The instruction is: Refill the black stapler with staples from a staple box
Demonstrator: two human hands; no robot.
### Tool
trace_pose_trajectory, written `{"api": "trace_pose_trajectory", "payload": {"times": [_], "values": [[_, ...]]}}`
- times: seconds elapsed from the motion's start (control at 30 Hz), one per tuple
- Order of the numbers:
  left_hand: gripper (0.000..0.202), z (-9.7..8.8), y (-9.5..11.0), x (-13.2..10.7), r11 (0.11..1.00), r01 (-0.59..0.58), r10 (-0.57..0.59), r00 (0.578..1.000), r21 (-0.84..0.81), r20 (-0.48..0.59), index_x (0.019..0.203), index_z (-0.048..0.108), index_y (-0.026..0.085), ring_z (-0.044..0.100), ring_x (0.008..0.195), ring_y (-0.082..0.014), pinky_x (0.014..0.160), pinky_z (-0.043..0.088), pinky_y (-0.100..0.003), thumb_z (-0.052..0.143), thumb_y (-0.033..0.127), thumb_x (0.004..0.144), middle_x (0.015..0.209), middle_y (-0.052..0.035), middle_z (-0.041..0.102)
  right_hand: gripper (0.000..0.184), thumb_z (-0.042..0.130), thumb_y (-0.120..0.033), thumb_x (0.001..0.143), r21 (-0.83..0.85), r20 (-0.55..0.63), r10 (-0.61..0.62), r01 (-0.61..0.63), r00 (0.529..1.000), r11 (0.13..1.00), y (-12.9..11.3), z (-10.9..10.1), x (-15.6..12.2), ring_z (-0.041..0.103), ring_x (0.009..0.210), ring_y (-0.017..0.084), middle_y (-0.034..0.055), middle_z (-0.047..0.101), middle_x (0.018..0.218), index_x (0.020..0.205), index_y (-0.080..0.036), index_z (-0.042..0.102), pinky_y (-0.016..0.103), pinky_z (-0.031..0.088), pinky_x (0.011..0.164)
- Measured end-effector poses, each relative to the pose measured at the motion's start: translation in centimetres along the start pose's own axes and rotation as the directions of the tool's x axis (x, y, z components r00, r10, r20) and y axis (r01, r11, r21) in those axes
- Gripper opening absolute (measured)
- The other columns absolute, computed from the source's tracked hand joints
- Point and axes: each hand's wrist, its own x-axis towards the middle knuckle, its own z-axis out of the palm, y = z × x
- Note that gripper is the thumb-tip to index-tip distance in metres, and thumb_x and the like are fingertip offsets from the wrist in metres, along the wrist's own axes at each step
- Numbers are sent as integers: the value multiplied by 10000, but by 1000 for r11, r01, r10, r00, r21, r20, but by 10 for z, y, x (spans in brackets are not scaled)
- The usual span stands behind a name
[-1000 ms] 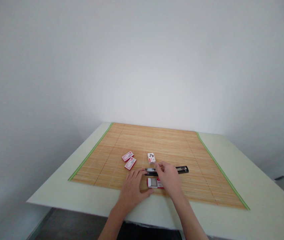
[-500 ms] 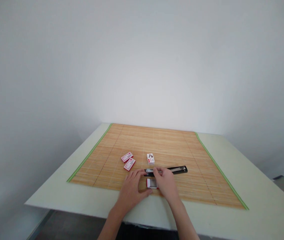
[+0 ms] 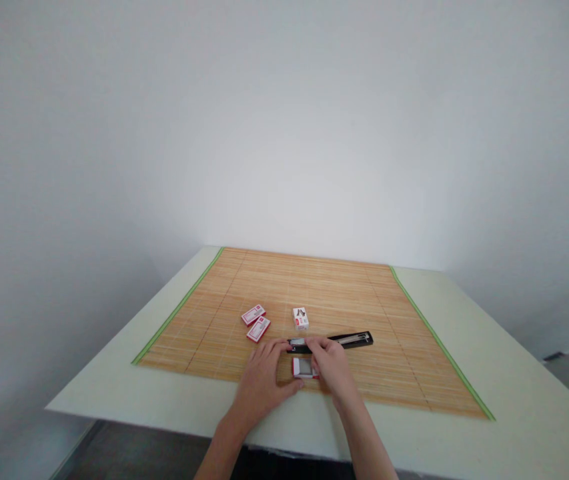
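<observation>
A long black stapler [image 3: 349, 340], opened out flat, lies on the bamboo mat [image 3: 314, 293]. My left hand [image 3: 263, 381] rests flat on the mat, its fingertips touching the stapler's left end. My right hand [image 3: 331, 369] is bent over the stapler's left part, fingers pinched together there; what they hold is too small to make out. Between the two hands lies an open red and white staple box [image 3: 303, 367], partly hidden by my right hand.
Two closed red and white staple boxes [image 3: 256, 322] lie to the left on the mat, and a small white box [image 3: 301, 318] stands behind the stapler. The mat has green side edges and lies on a pale table [image 3: 514, 373] set against white walls.
My right hand has drawn back a little toward me and to the left, from over the stapler's middle to its left part. My left hand has stayed put.
</observation>
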Motion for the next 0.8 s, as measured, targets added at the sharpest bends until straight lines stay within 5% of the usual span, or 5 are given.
{"api": "trace_pose_trajectory", "payload": {"times": [0.27,0.47,0.63,0.8], "values": [[634,-3,0,1,1000,-2,2,1000,-12,22,1308,557,310,542,1239,-309,1079,423,-519,833,403,745,1346,-65,599,299,677,-452,805,-132,30,-133,136,991,982,-12,16,6,523,500,137,-3,645,583,873,-164,719,233,333,501],[518,-8,5,0,1000,-1,2,999,-12,36,1240,613,334,541,1252,-305,1077,429,-509,817,386,766,1335,-46,601,184,619,-367,896,-467,145,-356,381,923,798,-44,-12,-14,518,541,139,-41,591,555,892,-229,740,238,323,564],[422,-8,7,-1,1000,-5,5,1000,4,21,1138,658,338,529,1271,-298,1084,434,-497,818,330,747,1340,-34,583,103,657,-283,862,-617,307,-293,424,905,663,-48,-37,-31,568,611,146,-22,659,646,828,-253,749,244,294,590],[369,-8,7,0,1000,-17,16,1000,11,11,1109,667,326,529,1280,-298,1088,435,-501,781,282,761,1341,-40,588,119,640,-213,855,-648,350,-256,430,901,629,-39,-37,-33,618,713,162,-2,713,752,841,-253,750,241,309,629]]}}
